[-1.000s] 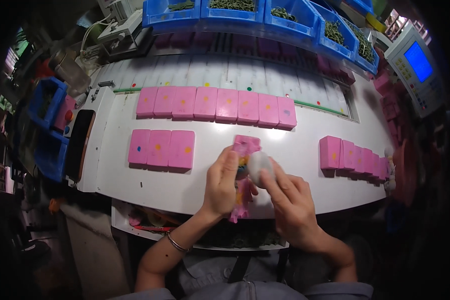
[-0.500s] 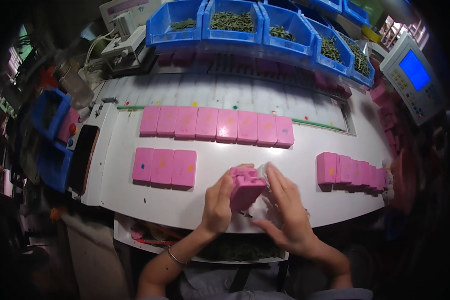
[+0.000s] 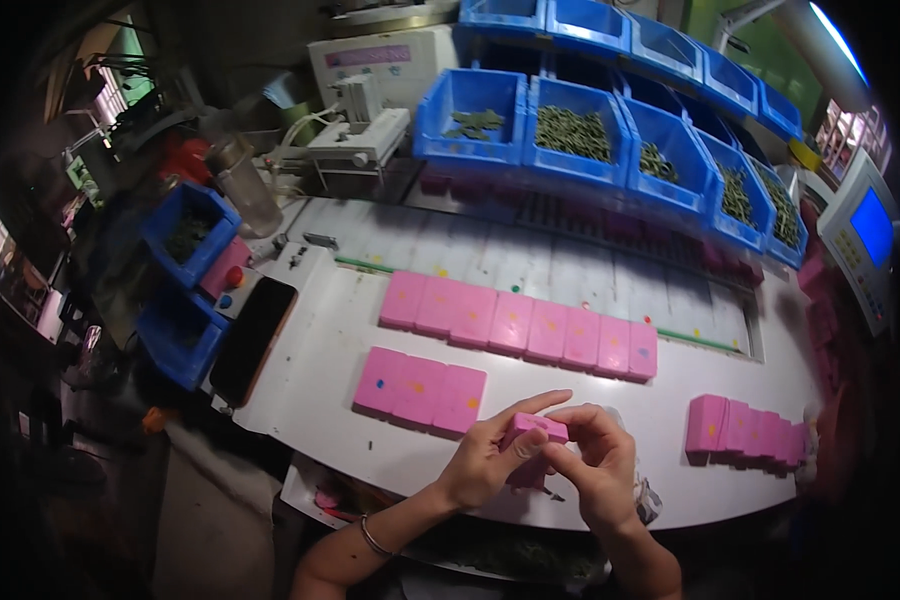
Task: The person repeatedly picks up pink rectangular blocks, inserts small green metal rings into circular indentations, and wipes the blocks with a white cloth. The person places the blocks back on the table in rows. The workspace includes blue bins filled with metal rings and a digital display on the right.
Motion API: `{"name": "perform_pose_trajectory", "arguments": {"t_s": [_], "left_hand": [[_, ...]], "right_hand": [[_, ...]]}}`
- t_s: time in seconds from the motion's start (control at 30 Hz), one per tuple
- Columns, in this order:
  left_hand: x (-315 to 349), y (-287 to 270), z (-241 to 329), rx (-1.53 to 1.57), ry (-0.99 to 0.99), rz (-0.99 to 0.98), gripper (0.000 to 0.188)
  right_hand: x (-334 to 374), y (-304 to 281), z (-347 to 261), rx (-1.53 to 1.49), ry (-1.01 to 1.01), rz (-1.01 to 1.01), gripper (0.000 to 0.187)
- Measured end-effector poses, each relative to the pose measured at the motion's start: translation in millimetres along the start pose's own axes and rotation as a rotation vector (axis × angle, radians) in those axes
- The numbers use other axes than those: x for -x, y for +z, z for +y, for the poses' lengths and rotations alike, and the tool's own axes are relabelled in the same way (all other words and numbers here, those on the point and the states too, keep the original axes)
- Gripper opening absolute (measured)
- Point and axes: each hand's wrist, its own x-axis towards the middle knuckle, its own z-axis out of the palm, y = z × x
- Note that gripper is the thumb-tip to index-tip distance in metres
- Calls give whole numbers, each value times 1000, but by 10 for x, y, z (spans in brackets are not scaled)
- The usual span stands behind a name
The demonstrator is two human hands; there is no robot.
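Over the near edge of the white table, my left hand (image 3: pixel 478 465) grips a pink rubber-like mould block (image 3: pixel 542 423), with its thumb across the near side. My right hand (image 3: pixel 602 468) pinches the same block from the right, thumb and fingertips bent against it. The fingers cover much of the block, so its inner faces are hidden. A small dark piece (image 3: pixel 554 494) shows just below the block. Partly behind my right wrist lies a whitish crumpled thing (image 3: pixel 648 500), its kind unclear.
A long row of pink blocks (image 3: pixel 510 320) lies beyond my hands, with three more (image 3: pixel 420 388) at left and several standing (image 3: pixel 740 430) at right. Blue bins (image 3: pixel 575 130) hold green pieces. A phone (image 3: pixel 255 340) lies left; a control panel (image 3: pixel 865 235) stands right.
The view has turned, so the table sits lower and further right. My right hand, earlier spread beside the block with a white thing behind it, has closed onto the block.
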Motion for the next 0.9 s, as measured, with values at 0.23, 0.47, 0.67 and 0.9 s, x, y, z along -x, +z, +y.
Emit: {"name": "perform_pose_trajectory", "arguments": {"t_s": [0.23, 0.47, 0.67, 0.9], "left_hand": [[-386, -1000, 602, -169, -4, 426, 52], [-1079, -2425, 910, -697, 30, 746, 26], [-1530, -2641, 916, -1463, 61, 875, 32], [-1609, -2628, 1044, -1861, 196, 842, 34]], "right_hand": [[-443, 333, 325, 785, -398, -97, 78], [-466, 392, 497, 1010, -390, -269, 84], [-463, 411, 492, 942, -343, -305, 84], [-475, 400, 463, 725, -388, -198, 80]]}}
